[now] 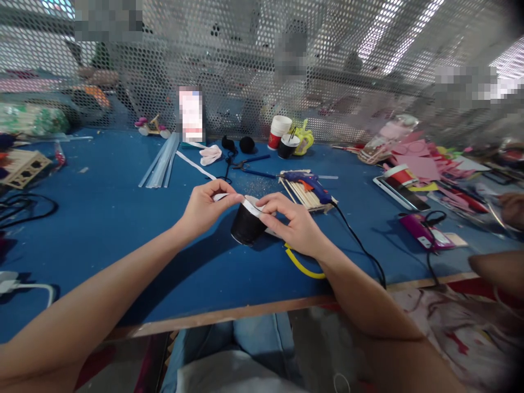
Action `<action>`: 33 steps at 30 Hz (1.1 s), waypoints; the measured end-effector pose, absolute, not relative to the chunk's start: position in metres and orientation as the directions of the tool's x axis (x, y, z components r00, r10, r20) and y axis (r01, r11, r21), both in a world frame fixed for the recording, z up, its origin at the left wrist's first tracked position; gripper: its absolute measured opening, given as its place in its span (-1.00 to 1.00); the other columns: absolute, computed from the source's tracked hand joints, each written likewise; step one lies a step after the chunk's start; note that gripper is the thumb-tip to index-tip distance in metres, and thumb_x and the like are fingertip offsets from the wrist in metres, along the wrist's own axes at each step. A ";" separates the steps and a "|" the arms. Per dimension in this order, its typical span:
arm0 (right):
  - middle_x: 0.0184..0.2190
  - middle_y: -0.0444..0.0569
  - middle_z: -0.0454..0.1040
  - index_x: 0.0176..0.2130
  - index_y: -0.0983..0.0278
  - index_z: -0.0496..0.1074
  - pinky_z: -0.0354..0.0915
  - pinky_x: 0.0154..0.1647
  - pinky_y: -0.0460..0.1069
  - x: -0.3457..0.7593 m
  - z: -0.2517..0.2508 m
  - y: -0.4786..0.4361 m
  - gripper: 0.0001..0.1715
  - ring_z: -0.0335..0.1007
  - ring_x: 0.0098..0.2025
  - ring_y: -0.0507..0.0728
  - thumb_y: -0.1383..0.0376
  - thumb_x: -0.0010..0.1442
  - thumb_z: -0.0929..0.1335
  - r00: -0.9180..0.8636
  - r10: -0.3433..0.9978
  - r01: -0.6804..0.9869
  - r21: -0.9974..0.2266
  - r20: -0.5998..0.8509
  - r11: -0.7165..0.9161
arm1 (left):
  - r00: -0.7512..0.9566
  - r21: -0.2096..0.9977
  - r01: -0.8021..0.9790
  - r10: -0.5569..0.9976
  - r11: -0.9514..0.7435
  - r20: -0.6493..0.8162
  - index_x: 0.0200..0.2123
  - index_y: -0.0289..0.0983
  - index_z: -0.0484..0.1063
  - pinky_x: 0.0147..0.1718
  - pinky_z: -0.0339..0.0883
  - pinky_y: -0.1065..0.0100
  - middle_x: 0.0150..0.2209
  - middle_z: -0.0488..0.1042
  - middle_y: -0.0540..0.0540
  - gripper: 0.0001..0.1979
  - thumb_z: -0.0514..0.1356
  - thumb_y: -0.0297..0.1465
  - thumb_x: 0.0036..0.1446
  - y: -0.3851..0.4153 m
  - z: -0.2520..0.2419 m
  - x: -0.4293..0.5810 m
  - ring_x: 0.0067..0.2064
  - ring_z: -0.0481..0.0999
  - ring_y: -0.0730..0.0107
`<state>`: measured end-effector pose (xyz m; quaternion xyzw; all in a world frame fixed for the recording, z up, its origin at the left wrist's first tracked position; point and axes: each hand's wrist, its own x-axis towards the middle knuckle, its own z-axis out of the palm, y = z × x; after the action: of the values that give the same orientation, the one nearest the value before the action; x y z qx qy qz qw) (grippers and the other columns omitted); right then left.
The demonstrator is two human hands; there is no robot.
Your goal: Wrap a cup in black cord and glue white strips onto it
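Observation:
A black cup with a white band around its rim is held tilted above the blue table. My left hand pinches a white ribbon at the rim; the ribbon's tail runs back to a loose pale bundle. My right hand is closed on the cup's right side, its fingers over the rim. Below that hand lies a curved yellow strip. Behind it, a blue glue gun rests on a small rack of wooden sticks.
Clear glue sticks lie at the left, near a propped phone. Pliers, stacked paper cups and another black cup stand further back. At right are pink scraps, a phone and a co-worker's arm. A perforated metal screen borders the table.

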<state>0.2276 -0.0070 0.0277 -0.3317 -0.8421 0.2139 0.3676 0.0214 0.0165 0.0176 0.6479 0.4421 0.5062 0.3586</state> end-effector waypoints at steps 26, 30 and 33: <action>-0.19 0.03 0.44 -0.34 0.27 0.38 0.29 -0.10 0.04 0.227 0.024 -0.005 -0.89 0.39 -0.14 0.09 0.30 0.21 0.28 -0.461 0.756 0.390 -0.659 0.465 0.643 | 0.191 0.956 -0.019 0.937 -0.294 0.292 -0.53 -0.31 0.31 -0.38 0.23 0.41 -0.48 0.41 0.01 -0.75 0.32 -0.32 -0.08 0.020 0.019 0.017 -0.42 0.38 0.51; -0.18 0.03 0.44 -0.34 0.26 0.37 0.28 -0.09 0.05 0.227 0.025 -0.007 -0.89 0.38 -0.13 0.09 0.30 0.21 0.28 -0.476 0.751 0.361 -0.677 0.458 0.641 | 0.239 0.981 0.038 0.955 -0.189 0.175 -0.52 -0.31 0.28 -0.38 0.23 0.39 -0.50 0.38 0.02 -0.72 0.30 -0.27 -0.07 0.023 0.014 0.019 -0.44 0.35 0.52; -0.19 0.03 0.43 -0.34 0.26 0.37 0.28 -0.09 0.05 0.226 0.025 -0.007 -0.89 0.37 -0.13 0.10 0.29 0.21 0.28 -0.486 0.748 0.327 -0.700 0.451 0.635 | 0.329 0.997 -0.011 0.941 -0.074 0.074 -0.51 -0.31 0.25 -0.32 0.28 0.36 -0.43 0.41 0.00 -0.67 0.29 -0.21 -0.07 0.021 0.011 0.021 -0.37 0.39 0.48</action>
<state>0.2264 -0.0073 0.0247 -0.3289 -0.8176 0.2731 0.3857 0.0212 0.0212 0.0109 0.5952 0.3906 0.4277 0.5570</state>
